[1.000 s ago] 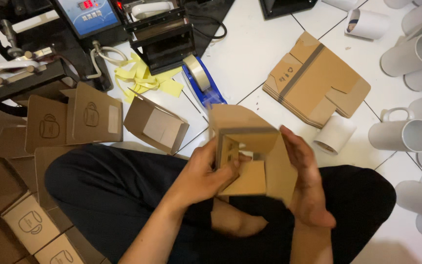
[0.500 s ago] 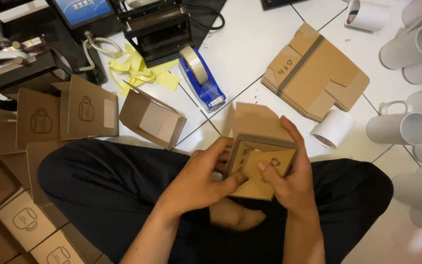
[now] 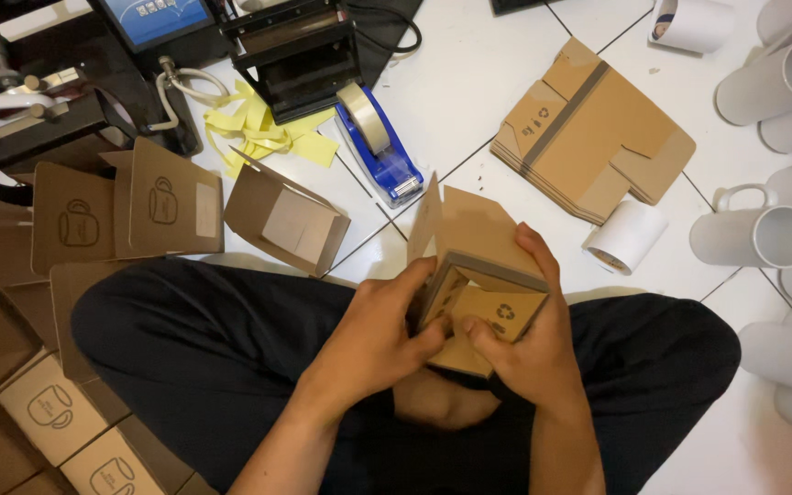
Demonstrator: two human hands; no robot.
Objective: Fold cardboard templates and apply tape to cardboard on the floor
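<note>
1. Folding the bottom flaps of a small brown cardboard box [image 3: 478, 275], the left hand [image 3: 373, 344] and right hand [image 3: 529, 344] both have their grip closed on it; the box sits tilted above the person's crossed legs, at the near middle of the scene.
2. Risk, as I judge it: the thumbs press on the inner flap bearing a recycling symbol, and a push off the crease could buckle the thin card or tear a tab.
3. Another risk: an upright flap at the box's far left corner stands loose, so it may catch or fold the wrong way as the other flaps close.
4. Just beyond the box lies a white roll [image 3: 627, 236] on the tiled floor [image 3: 469, 82], close enough that a swinging elbow might send it rolling.
5. A stack of flat brown box blanks [image 3: 588, 137] lies far right, crossed by a darker strip, with small printed symbols on one flap.
6. To the left, folded boxes [image 3: 153, 206] carry a mug outline drawing, one with a pale rectangular label; an open box [image 3: 286, 220] lies beside them.
7. A blue tape dispenser [image 3: 379, 151] and yellow paper strips [image 3: 254, 128] lie far middle.
8. White mugs [image 3: 753, 236] crowd the right edge.
</note>
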